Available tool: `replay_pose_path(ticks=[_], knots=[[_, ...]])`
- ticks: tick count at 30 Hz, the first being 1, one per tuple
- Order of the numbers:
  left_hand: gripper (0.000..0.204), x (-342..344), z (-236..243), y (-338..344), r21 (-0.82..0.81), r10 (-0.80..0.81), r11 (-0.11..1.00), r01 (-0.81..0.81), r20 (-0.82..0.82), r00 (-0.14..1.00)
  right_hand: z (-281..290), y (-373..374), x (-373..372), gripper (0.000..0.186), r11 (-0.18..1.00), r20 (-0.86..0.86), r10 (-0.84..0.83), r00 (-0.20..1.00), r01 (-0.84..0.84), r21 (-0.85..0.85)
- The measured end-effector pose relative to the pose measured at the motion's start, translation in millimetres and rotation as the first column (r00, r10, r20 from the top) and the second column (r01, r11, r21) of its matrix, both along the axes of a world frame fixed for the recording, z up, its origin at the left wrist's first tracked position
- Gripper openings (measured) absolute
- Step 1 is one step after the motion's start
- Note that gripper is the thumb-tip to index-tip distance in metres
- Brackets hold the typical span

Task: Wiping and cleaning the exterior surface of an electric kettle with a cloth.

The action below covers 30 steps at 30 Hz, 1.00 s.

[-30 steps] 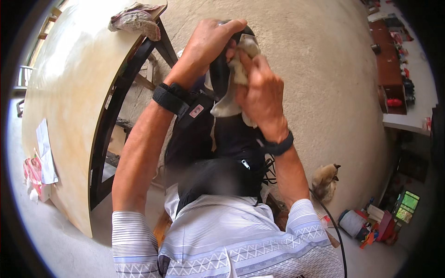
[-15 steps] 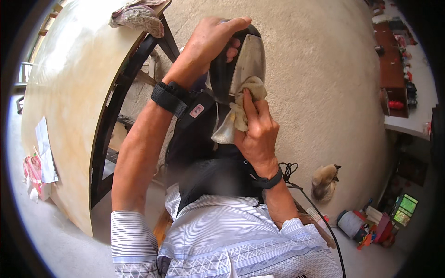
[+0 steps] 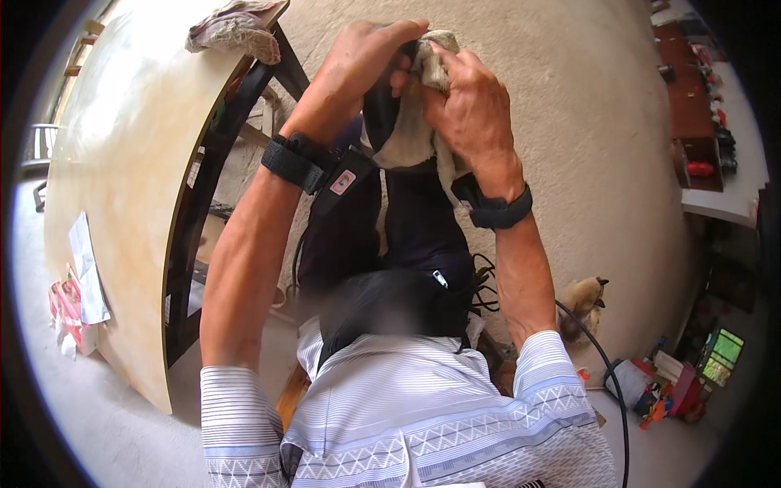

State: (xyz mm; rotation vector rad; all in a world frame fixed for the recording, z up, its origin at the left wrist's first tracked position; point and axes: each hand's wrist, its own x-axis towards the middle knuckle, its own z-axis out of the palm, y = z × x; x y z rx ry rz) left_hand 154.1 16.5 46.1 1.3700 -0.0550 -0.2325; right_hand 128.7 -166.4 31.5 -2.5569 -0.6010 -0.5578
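Observation:
My left hand [image 3: 366,61] is closed around what looks like a black and pale-grey shoe [image 3: 379,118], held up over my knees. Its fingers curl over the upper end, and part of the shoe is hidden by them. A beige, worn cloth [image 3: 439,49] lies pressed on that same end under my right hand [image 3: 476,106], whose fingers pinch it. The rest of the cloth hangs down along the shoe's right side, covering much of it. Both wrists wear black straps.
On the left stands a pale-topped table [image 3: 114,203] with a crumpled rag [image 3: 236,34] at its far corner and papers [image 3: 88,268]. A cat [image 3: 582,305] sits on the floor to the right, near a black cable [image 3: 602,350]. Assorted items [image 3: 667,390] are piled at lower right.
My right hand has slid up the shoe with the cloth, from its lower side to the upper end. The cloth now hangs along the shoe. My left hand keeps its hold.

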Motion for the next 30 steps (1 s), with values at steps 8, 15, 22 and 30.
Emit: replay_pose_path(ticks=[8,15,22,30], knots=[[0.029,-6,2,16,-0.102,0.017,0.994,-0.035,-0.173,0.985,-21,17,-110,0.066,0.998,-0.022,-0.052,0.998,0.053,0.041],[0.025,-13,-2,24,-0.145,0.023,0.988,-0.052,-0.199,0.98,-26,5,-126,0.066,0.987,-0.1,-0.004,0.995,0.02,0.162],[0.022,-19,0,26,-0.117,0.064,0.99,-0.084,-0.17,0.983,-10,18,-48,0.047,0.982,-0.002,0.018,1.0,-0.017,0.187],[0.042,-32,4,28,-0.089,0.052,0.994,-0.067,-0.16,0.986,-12,13,-67,0.059,0.978,-0.045,-0.008,0.999,0.017,0.21]])
